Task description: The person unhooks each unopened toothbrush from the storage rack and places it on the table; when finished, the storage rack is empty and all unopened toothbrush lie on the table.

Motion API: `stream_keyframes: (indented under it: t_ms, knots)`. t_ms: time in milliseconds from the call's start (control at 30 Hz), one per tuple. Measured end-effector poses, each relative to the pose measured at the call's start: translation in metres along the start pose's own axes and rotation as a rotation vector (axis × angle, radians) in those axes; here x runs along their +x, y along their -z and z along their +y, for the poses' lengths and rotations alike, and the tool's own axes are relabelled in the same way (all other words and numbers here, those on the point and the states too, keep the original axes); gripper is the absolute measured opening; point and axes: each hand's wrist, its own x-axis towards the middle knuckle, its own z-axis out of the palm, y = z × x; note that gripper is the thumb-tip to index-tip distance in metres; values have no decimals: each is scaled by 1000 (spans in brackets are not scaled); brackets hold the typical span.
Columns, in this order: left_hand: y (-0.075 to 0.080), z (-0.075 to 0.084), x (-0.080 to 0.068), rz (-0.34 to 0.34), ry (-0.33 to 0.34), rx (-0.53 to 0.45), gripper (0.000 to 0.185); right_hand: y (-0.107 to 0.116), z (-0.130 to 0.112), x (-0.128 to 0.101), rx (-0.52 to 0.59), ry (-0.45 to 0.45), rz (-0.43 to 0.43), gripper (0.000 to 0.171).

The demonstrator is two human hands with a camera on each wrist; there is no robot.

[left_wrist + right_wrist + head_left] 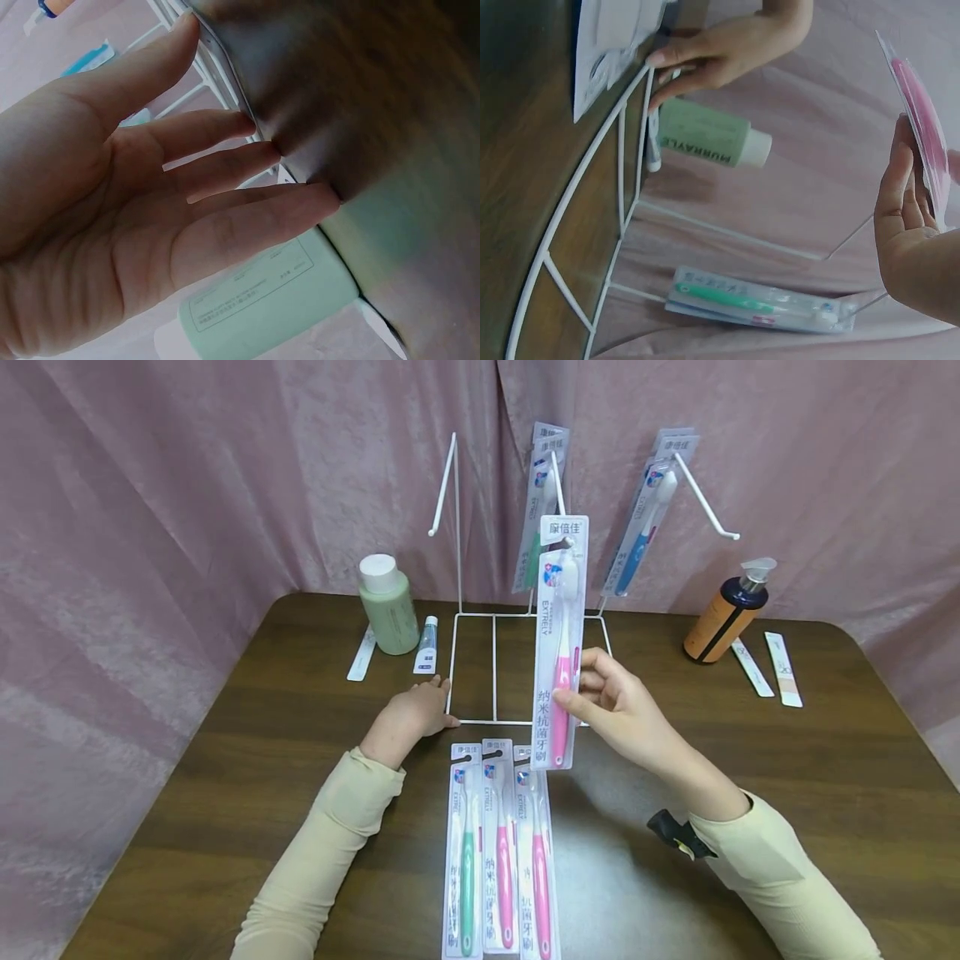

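Note:
My right hand (pixel 626 710) pinches a packaged pink toothbrush (pixel 561 635) between thumb and fingers. The pack stands upright in front of the middle hook (pixel 558 485) of a white wire rack (pixel 494 668). In the right wrist view the pack (pixel 924 112) shows edge-on, with fingers behind it. My left hand (pixel 414 714) rests on the table at the rack's front left corner, its fingers spread and fairly straight in the left wrist view. Three more toothbrush packs, one green (pixel 467 860) and two pink (pixel 504 860), lie side by side before the rack.
Toothbrush packs hang on the middle (pixel 528 527) and right (pixel 637 535) hooks; the left hook (pixel 442 485) is bare. Left of the rack are a green bottle (pixel 390 610) and a small tube (pixel 426 647). An orange pump bottle (pixel 723 622) and thin sachets (pixel 783 668) are right.

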Motion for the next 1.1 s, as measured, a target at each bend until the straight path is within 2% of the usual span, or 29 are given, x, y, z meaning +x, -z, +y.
stream_keyframes:
  t_ms: [200, 467, 567, 667, 800, 900, 1000, 1100]
  knots:
    - [0, 1, 0, 6, -1, -3, 74, -6, -6, -8, 55, 93, 0, 32]
    - [0, 1, 2, 0, -4, 23, 74, -10, -18, -22, 129, 117, -1, 32]
    - [-1, 1, 3, -4, -5, 27, 74, -10, -19, -31, 96, 133, 15, 32]
    - [-1, 1, 3, -7, -4, 28, 74, -11, -15, -39, 7, 128, 24, 31]
    - [-2, 1, 3, -18, -5, 26, 74, -11, 0, -49, -147, 56, -10, 30]
    - [-1, 0, 4, -20, -10, 36, 74, -10, 13, -58, -216, -15, -58, 30]
    - [-1, 1, 4, -18, -11, 42, 74, -7, 25, -66, -222, -97, -111, 31]
    - [0, -1, 4, -33, -3, 41, 75, -4, 36, -75, -174, -210, -168, 36]
